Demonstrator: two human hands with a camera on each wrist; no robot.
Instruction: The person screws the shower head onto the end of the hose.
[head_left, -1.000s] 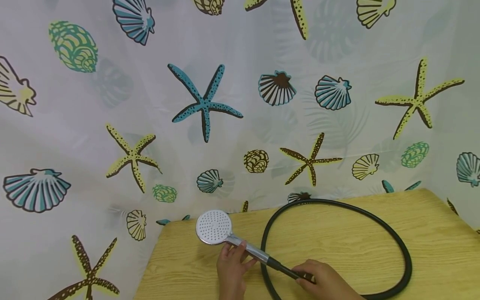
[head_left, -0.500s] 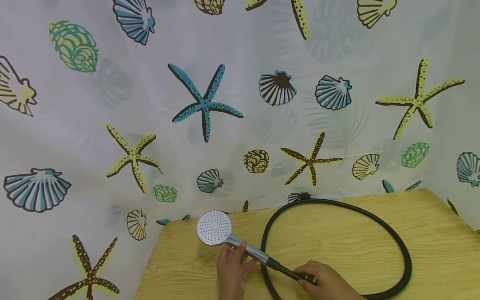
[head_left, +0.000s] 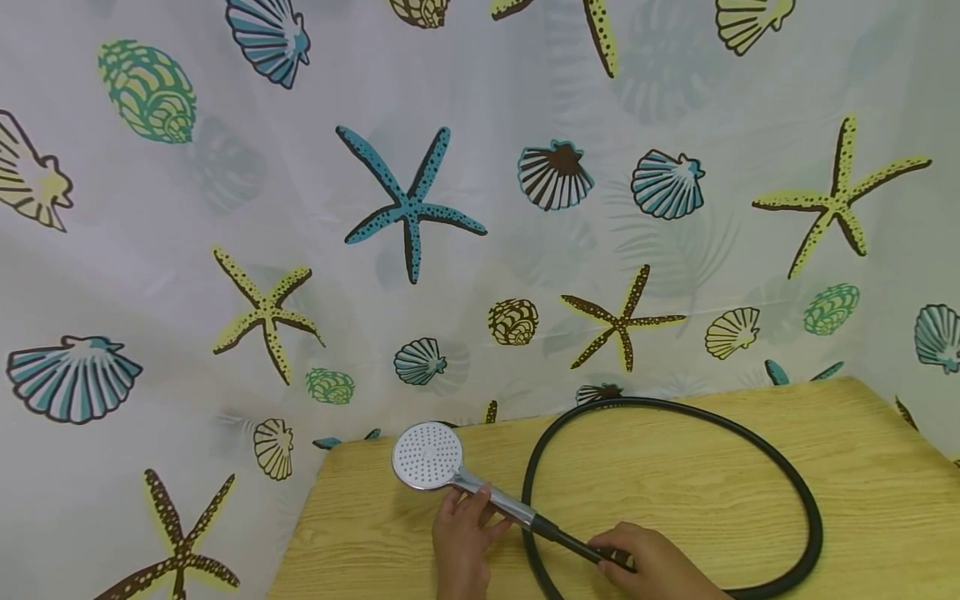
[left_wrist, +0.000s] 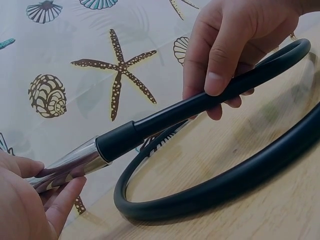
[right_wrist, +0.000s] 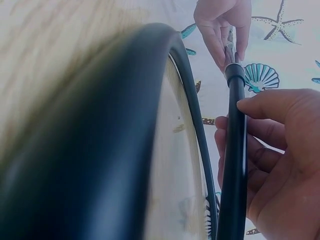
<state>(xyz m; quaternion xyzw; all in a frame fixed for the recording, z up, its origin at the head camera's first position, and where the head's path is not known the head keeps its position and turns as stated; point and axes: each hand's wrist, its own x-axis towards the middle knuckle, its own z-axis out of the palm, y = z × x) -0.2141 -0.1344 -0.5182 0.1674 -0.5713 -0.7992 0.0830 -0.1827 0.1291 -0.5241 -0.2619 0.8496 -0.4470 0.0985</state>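
A shower head point(head_left: 428, 456) with a round, white, dotted face and chrome rim points up and left over the table. My left hand point(head_left: 462, 542) grips its chrome handle point(head_left: 495, 496), thumb on one side and fingers on the other, as the left wrist view also shows. A black hose point(left_wrist: 175, 112) with a wider black collar point(left_wrist: 119, 142) runs straight out of the handle's end. My right hand point(head_left: 648, 560) holds that hose just behind the collar, thumb on top and fingers curled beneath. In the right wrist view the right thumb point(right_wrist: 265, 104) presses against the hose.
The hose forms a large loop point(head_left: 813, 517) over the light wood-grain table point(head_left: 360, 533), reaching its back edge. Behind and on both sides hangs a white curtain point(head_left: 465, 75) printed with starfish and shells.
The right hand has shifted very slightly to the right along with the hose. The left hand and shower head look nearly still.
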